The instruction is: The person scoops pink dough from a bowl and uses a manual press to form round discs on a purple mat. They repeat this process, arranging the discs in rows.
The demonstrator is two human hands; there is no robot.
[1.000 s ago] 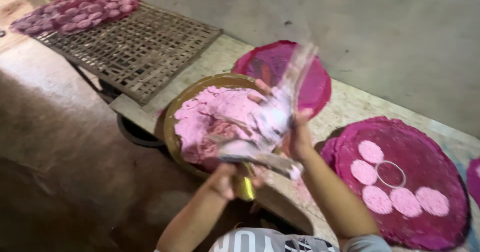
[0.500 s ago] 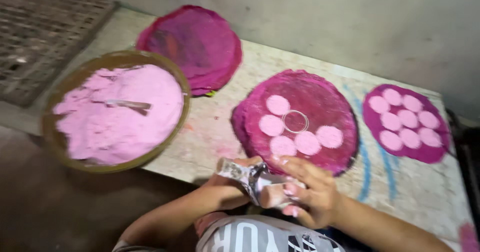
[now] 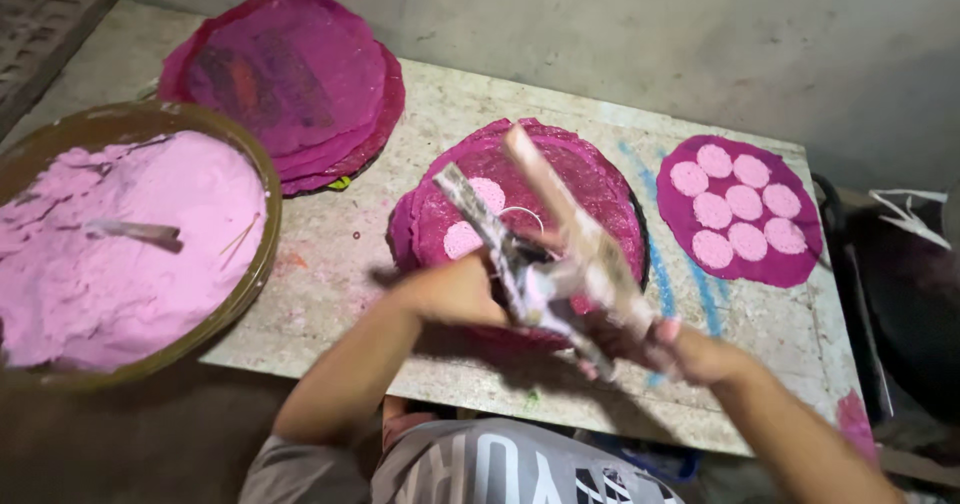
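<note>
Both hands have risen from the tabletop's [image 3: 420,144] near edge, lifting two powder-caked flat sticks [image 3: 560,239] over the middle magenta mat [image 3: 590,179]. Left hand [image 3: 460,289] and right hand [image 3: 665,349] each grip one stick, the sticks crossed. Bowl of pink powder [image 3: 120,244] sits left; mat with seven pink discs [image 3: 740,209] right.

Bare marble tabletop [image 3: 340,264] open btwn round brown basin of pink powder [image 3: 262,194] & middle magenta mat stack [image 3: 600,179]. Far-left mat stack [image 3: 290,74] blocks the back; wall close behind.
</note>
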